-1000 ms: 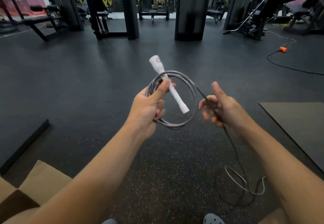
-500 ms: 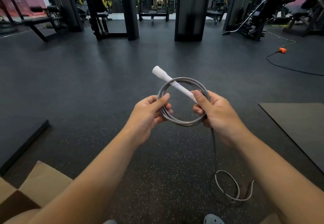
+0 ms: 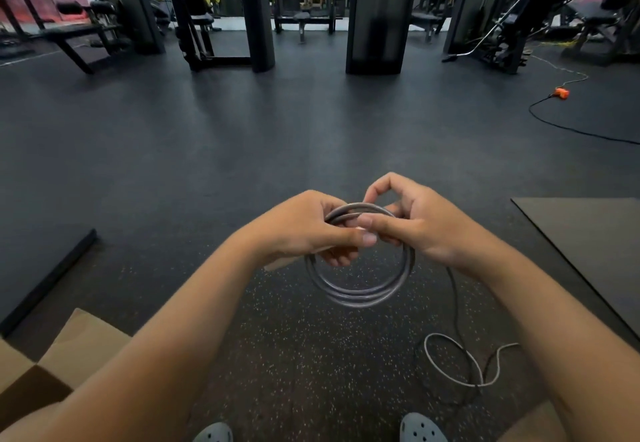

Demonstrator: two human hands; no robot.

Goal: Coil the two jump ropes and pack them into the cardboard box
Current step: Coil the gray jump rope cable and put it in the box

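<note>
Step in hand: coiling first jump rope (image 3: 360,289). Left hand (image 3: 308,230) grips coil at its 10 o'clock; right hand (image 3: 415,223) pinches strand at 1. Loose tail (image 3: 453,358) on floor at 5. Cardboard box (image 3: 79,341) at 8, open. Next, likely: feed tail into another loop.

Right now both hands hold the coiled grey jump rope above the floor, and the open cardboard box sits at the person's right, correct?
Not quite: the head view shows the open cardboard box at the person's left. Both the left hand and right hand do hold the coiled grey jump rope.
</note>
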